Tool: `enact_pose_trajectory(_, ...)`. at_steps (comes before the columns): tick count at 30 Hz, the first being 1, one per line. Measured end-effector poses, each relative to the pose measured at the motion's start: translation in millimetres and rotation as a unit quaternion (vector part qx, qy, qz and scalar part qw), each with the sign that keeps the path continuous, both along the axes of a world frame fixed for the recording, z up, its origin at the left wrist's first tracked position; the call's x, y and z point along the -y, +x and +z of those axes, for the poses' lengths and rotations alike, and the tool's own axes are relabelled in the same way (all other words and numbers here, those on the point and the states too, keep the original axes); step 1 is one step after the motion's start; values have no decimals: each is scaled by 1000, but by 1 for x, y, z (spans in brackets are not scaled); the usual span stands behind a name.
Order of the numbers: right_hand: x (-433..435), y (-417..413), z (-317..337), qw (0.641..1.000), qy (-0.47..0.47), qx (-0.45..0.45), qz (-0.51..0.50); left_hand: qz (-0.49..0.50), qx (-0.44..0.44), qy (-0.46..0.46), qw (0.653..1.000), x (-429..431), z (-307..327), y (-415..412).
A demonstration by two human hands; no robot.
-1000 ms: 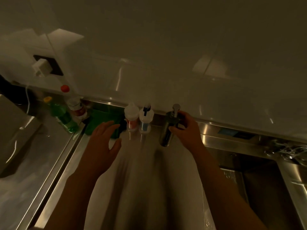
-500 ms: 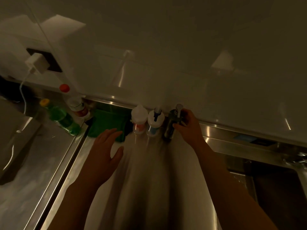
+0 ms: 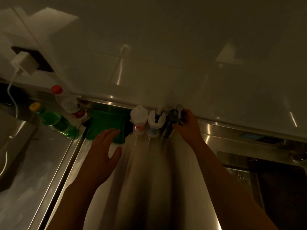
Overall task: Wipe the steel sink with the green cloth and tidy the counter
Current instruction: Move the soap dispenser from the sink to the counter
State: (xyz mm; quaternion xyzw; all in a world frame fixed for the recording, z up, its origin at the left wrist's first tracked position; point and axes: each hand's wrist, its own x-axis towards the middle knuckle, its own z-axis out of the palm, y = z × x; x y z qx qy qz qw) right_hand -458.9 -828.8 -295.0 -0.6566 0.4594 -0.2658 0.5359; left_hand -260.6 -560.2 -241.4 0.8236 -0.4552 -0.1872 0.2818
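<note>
Green cloth point(image 3: 106, 123) lies flat by the wall point(image 3: 166, 72), long axis unclear; left hand point(image 3: 103, 151) over it, fingers spread; right hand point(image 3: 187, 126) grips a pump bottle point(image 3: 170, 128); dim steel counter point(image 3: 41, 156).

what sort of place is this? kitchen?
Most likely a kitchen, dimly lit: a steel sink beside a steel counter, a tiled wall behind, and pump bottles plus a green cloth along the back edge.

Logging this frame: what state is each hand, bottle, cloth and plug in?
left hand: open, above green cloth edge.
right hand: gripping steel dispenser.
steel dispenser: upright, held.
green cloth: lying flat by the wall.
white-capped bottle: upright, capped.
blue-pump bottle: upright.
green bottle: yellow cap on.
charger: plugged in.
</note>
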Motion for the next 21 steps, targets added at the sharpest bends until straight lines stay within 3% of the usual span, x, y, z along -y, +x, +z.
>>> enact_pose_trajectory(21, 0, 9, -5, 1000, -19, -5, -22, -10, 3, -14, 1000, -4, -10, -1)
